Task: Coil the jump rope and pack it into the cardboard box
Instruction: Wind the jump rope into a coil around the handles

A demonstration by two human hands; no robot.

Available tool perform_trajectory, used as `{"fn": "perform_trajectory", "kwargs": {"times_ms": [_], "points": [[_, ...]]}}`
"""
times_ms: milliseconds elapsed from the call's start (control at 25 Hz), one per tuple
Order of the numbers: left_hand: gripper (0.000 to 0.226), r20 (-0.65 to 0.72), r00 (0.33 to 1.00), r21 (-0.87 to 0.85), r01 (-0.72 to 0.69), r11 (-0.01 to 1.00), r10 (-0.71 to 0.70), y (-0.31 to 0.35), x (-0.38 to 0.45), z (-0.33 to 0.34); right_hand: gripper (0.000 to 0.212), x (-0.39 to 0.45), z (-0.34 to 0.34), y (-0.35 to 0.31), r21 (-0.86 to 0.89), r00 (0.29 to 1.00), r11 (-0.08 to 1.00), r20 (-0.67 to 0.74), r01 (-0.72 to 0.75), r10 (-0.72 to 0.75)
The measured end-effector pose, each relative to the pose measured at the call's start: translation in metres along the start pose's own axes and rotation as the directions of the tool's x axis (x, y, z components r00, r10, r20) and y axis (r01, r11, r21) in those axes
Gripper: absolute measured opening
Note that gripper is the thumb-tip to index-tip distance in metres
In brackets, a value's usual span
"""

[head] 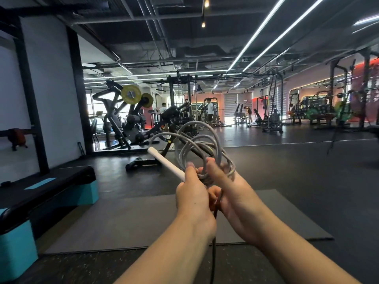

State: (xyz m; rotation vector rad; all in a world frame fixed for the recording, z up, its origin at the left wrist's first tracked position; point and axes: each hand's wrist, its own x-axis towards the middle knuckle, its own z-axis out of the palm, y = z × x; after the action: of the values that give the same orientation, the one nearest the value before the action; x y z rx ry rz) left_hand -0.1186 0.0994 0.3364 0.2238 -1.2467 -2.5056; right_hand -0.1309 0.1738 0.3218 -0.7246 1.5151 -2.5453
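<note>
I hold the jump rope [198, 140] up in front of me at chest height. Its grey cord is wound into several loose loops that stand above my hands. My left hand [191, 194] grips the white handle [166, 163], which points up and to the left. My right hand [227, 187] pinches the bunched loops just to the right of it, both hands touching. A dark length of cord [214, 249] hangs straight down between my forearms. No cardboard box is in view.
A grey exercise mat [127, 220] lies on the black floor below my hands. A black and teal step platform [41, 193] stands at the left. Weight machines [127, 117] and racks fill the far room, with several people among them.
</note>
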Motion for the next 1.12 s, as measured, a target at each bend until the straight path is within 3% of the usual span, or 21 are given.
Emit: {"fn": "perform_trajectory", "kwargs": {"times_ms": [80,240,360,440,560,640,800,880,920,960,1000,1040,1080,1120], "points": [[0.036,0.013,1.0,-0.001,-0.007,1.0,0.007,-0.007,-0.004,0.005,0.048,-0.003,0.008,0.005,-0.169,0.994,0.986,-0.106,0.004,-0.022],[0.057,0.086,0.996,0.045,0.005,0.999,-0.008,-0.007,-0.015,0.015,0.019,-0.003,0.015,0.009,-0.099,0.948,0.993,-0.303,0.068,-0.095],[0.056,0.111,0.993,0.091,0.029,0.995,-0.039,-0.007,-0.014,0.013,0.018,-0.004,0.017,0.009,-0.038,0.94,0.993,-0.318,0.115,-0.121],[0.055,0.13,0.987,0.085,0.087,0.993,-0.098,-0.006,-0.013,0.01,0.021,-0.004,0.015,0.013,-0.103,0.933,0.981,-0.306,0.165,-0.189],[0.053,0.219,0.955,0.095,0.183,0.978,-0.2,-0.008,-0.014,0.008,0.02,-0.001,0.005,0.02,-0.361,0.83,0.908,-0.424,0.213,-0.363],[0.049,0.229,0.946,0.166,0.194,0.967,-0.229,-0.01,-0.016,0.006,0.024,0.004,-0.003,0.022,-0.445,0.766,0.873,-0.484,0.2,-0.422],[0.045,0.124,0.958,0.282,0.217,0.935,-0.26,-0.009,-0.019,-0.002,0.024,0.014,-0.009,0.022,-0.411,0.859,0.904,-0.415,0.117,-0.3],[0.069,-0.075,0.981,0.365,0.193,0.911,-0.178,0.001,-0.015,-0.01,0.027,0.015,-0.018,0.013,-0.395,0.923,0.916,-0.324,0.069,-0.209],[0.09,-0.227,0.973,0.429,0.131,0.894,-0.033,0.01,-0.011,-0.019,0.025,0.014,-0.023,0.004,-0.412,0.949,0.911,-0.275,0.028,-0.154],[0.107,-0.273,0.935,0.583,-0.026,0.812,0.226,0.018,-0.01,-0.031,0.021,0.012,-0.026,-0.006,-0.451,0.969,0.892,-0.23,-0.021,-0.093],[0.113,-0.113,0.844,0.792,-0.242,0.56,0.524,0.025,-0.007,-0.042,0.019,0.01,-0.03,-0.016,-0.516,0.982,0.854,-0.186,-0.062,-0.041],[0.112,0.213,0.717,0.896,-0.415,0.161,0.664,0.035,-0.008,-0.047,0.021,0.01,-0.034,-0.027,-0.598,0.99,0.797,-0.143,-0.082,-0.006],[0.106,0.526,0.626,0.832,-0.519,-0.196,0.576,0.045,-0.007,-0.047,0.024,0.012,-0.036,-0.035,-0.682,0.995,0.727,-0.102,-0.078,0.012],[0.097,0.696,0.599,0.718,-0.595,-0.361,0.396,0.056,-0.006,-0.043,0.025,0.014,-0.037,-0.043,-0.758,0.998,0.649,-0.063,-0.064,0.024]]}}
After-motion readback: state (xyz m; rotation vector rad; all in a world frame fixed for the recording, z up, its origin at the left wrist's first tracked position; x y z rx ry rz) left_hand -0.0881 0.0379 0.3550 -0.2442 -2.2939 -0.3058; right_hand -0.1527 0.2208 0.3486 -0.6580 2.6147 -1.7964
